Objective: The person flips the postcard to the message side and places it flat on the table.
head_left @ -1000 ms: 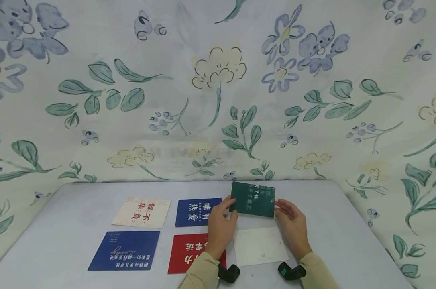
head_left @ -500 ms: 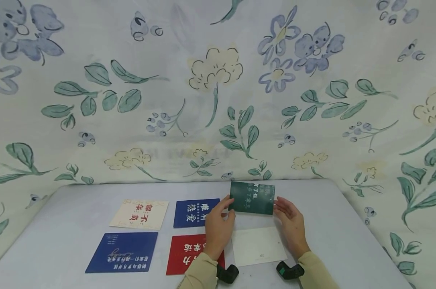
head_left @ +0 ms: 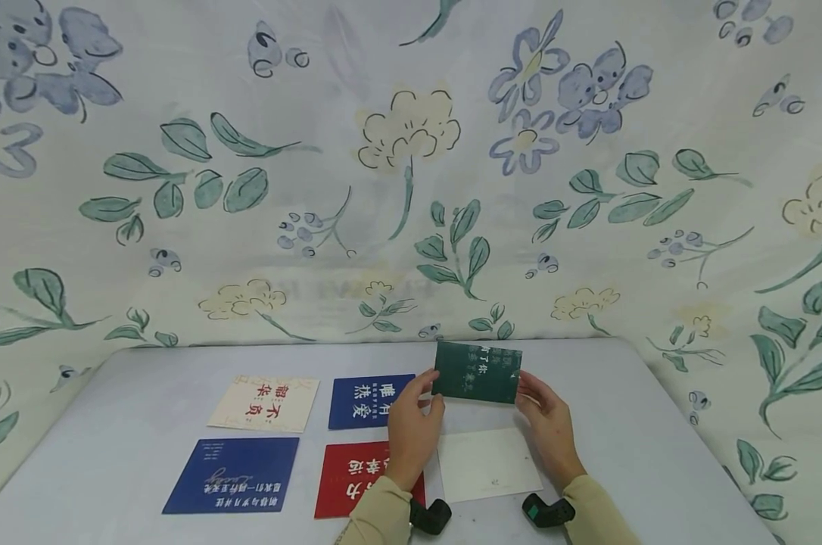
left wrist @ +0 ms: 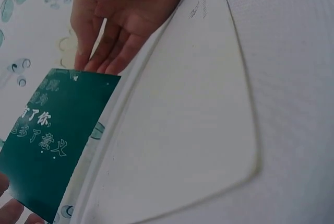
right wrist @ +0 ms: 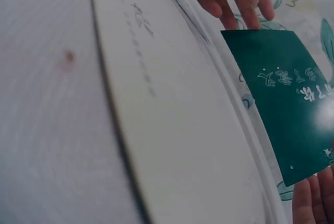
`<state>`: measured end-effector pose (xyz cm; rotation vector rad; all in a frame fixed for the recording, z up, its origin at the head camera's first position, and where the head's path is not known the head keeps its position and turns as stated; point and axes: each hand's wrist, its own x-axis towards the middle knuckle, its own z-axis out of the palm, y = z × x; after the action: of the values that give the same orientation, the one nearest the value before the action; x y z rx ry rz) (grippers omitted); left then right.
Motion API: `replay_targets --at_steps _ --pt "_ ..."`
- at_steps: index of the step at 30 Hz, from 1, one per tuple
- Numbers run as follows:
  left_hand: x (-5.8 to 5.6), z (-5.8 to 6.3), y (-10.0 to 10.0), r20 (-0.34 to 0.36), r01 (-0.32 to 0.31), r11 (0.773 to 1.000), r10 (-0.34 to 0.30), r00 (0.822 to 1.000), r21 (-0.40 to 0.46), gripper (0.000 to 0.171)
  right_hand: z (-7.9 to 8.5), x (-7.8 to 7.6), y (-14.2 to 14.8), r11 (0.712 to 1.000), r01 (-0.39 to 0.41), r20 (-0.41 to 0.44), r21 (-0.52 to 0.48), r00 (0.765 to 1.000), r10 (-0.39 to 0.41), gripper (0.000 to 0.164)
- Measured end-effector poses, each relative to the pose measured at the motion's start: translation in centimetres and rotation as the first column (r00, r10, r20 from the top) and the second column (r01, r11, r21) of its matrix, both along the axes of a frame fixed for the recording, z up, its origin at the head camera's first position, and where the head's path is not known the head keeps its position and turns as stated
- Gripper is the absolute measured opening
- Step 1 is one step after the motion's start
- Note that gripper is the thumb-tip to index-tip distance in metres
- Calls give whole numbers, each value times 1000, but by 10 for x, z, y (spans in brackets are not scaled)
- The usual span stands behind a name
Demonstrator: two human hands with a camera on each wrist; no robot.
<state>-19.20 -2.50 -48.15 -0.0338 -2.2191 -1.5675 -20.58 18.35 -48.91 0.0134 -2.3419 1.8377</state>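
A dark green card (head_left: 477,372) with white and outlined Chinese lettering is held up above the far part of the table. My left hand (head_left: 413,431) pinches its left edge between thumb and fingers. At the opposite edge, my right hand (head_left: 549,428) grips the card by its lower right side. The left wrist view shows the green card (left wrist: 52,135) stretched between both hands, with the right hand (left wrist: 125,23) at the upper end. A cream card (head_left: 489,465) with small faint print lies flat between my forearms, below the green one.
Left of my hands lie a red card (head_left: 346,473), partly covered by my left arm, and a blue card (head_left: 353,409). Farther left are a larger blue card (head_left: 230,477) and a cream card with red characters (head_left: 264,405). Floral cloth (head_left: 411,204) hangs behind the white table (head_left: 98,446).
The green card's tilt shifts slightly in my hands, its glare coming and going. Both hands keep their hold at its two sides. The other cards stay put.
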Motion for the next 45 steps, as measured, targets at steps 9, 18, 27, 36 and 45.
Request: replay_targets --at_steps 9,18,27,36,45 --pt "0 1 1 18 -13 1000 13 1000 2 39 0 0 -1 1000 9 -18 13 1000 -9 41" --pt "3 4 -1 73 4 999 -6 997 39 41 -1 0 -2 1000 18 -19 9 1000 -18 40" --pt "2 6 0 57 15 998 -18 998 53 42 1 -2 -1 1000 3 -38 -3 999 -3 38" --pt "1 4 0 16 36 998 -36 999 42 44 -1 1 -1 1000 9 -105 9 994 -8 36" --pt "1 2 -1 -3 43 998 -43 999 40 43 -1 0 -1 999 28 -98 32 995 -25 38"
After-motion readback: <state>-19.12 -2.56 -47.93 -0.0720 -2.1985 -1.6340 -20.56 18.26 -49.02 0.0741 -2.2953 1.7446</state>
